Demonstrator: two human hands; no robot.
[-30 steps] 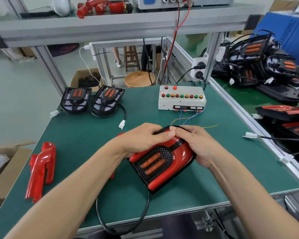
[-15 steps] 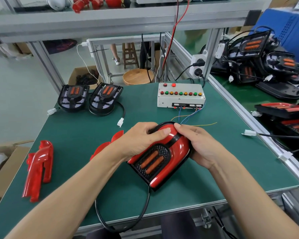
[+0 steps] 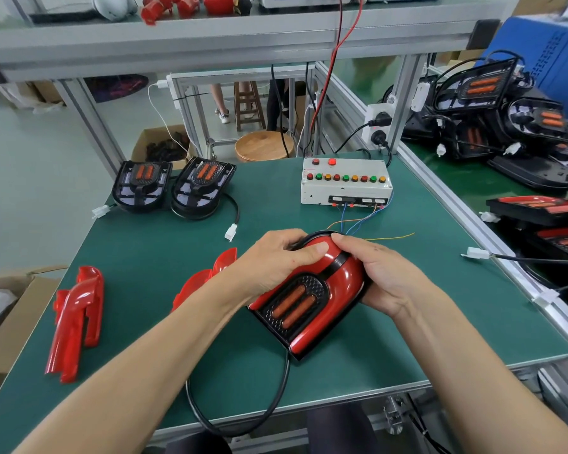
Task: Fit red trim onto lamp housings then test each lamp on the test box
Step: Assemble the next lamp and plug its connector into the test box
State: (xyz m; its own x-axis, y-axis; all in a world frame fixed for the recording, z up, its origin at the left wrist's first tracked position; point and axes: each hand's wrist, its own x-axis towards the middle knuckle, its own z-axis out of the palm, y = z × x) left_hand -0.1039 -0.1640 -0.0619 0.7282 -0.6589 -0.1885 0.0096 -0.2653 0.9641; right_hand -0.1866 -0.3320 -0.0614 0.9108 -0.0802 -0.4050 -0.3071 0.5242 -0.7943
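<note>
Cable [image 3: 263, 417]: loops off the table edge below both hands; a tug could drag the lamp.
Lamp housing [image 3: 300, 303]: between the hands, red trim [image 3: 341, 283] on top; uneven pressure may leave a clip unseated or crack it.
Left hand [image 3: 276, 263]: curled over the trim's top, thumb pressing.
Right hand [image 3: 384, 273]: curled round the right flank, gripping.
Loose trim [image 3: 74, 322]: well left of the left hand.
Test box [image 3: 345, 185]: beyond the fingertips; bare wires could snag.
</note>
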